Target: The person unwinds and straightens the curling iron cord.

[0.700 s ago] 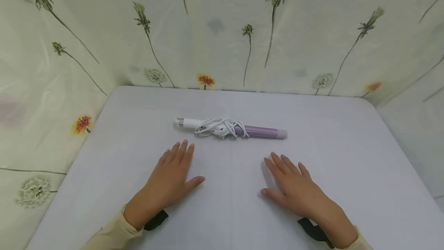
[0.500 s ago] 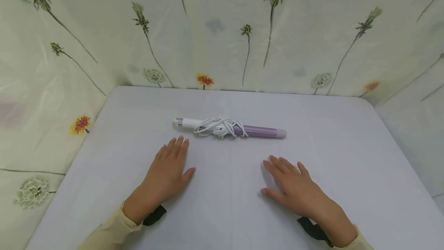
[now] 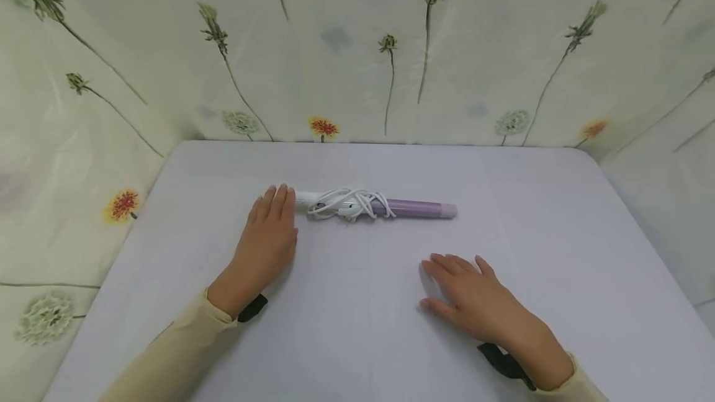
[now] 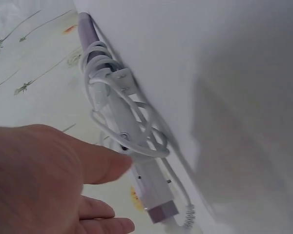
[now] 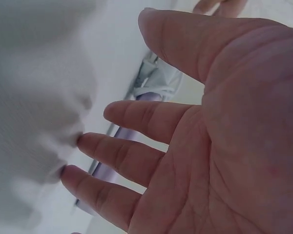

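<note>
A curling iron (image 3: pixel 413 208) lies crosswise on the table, purple barrel to the right and white handle to the left. Its white cord (image 3: pixel 365 203) is wound around the middle, and the plug (image 4: pixel 122 82) shows in the left wrist view. My left hand (image 3: pixel 265 244) reaches over the handle's left end with straight fingers, hiding that tip from the head view. In the left wrist view its thumb (image 4: pixel 107 163) overlaps the handle. My right hand (image 3: pixel 477 303) is at the near right, fingers extended and apart from the iron; its fingertips touch the white surface in the right wrist view.
The table (image 3: pixel 536 203) has a white cover and rounded far corners. Behind it and to the left hangs a flower-patterned sheet (image 3: pixel 335 67). A dark strap (image 3: pixel 503 361) sits at the right wrist, another at the left.
My left hand has moved forward from the near side of the curling iron to its handle end, its thumb drawing in toward the fingers. My right hand has stayed almost in place.
</note>
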The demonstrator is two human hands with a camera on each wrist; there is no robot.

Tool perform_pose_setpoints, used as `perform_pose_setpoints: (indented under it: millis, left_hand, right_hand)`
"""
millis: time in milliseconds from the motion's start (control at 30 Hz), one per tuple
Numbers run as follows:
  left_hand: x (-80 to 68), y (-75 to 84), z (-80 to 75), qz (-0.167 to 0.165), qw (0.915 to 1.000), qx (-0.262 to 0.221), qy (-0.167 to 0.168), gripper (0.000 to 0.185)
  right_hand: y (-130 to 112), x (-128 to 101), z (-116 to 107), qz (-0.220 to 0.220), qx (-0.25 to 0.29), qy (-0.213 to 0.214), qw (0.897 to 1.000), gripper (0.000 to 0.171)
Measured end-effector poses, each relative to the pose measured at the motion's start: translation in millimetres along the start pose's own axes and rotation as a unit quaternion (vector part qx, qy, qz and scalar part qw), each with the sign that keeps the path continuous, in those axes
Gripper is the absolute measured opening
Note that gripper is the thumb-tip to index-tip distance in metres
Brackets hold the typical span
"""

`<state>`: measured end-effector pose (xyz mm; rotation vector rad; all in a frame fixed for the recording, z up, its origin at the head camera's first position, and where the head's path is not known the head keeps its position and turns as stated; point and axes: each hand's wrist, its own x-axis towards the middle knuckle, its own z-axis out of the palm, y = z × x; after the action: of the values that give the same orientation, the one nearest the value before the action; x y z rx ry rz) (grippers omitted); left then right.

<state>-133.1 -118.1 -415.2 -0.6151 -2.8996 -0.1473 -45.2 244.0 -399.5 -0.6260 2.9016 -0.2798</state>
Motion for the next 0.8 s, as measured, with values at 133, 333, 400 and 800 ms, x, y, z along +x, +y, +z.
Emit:
perform_pose_setpoints:
  millis: [133, 333, 400, 800]
  left_hand:
    - [12.3, 4.4, -1.1, -0.002, 0.9998, -0.013, -0.017, 0.063]
    - [30.3, 5.6, 1.1, 0.027, 0.9990, 0.000, -0.036, 0.053]
    - [34.8, 4.9, 2.7, 0.044, 0.9984, 0.007, -0.034, 0.051]
    - [60.2, -5.7, 13.9, 0.133, 0.9895, 0.054, -0.016, 0.037]
  right_hand:
    - [-0.4, 2.7, -2.8, -0.002, -0.003, -0.001, 1.000, 0.062]
    - [-1.8, 8.5, -9.2, 0.000, -0.008, -0.007, 1.000, 0.061]
    - [-1.5, 9.4, -10.7, 0.000, -0.009, -0.006, 1.000, 0.060]
    - [7.6, 8.9, -8.3, 0.009, -0.011, 0.002, 1.000, 0.060]
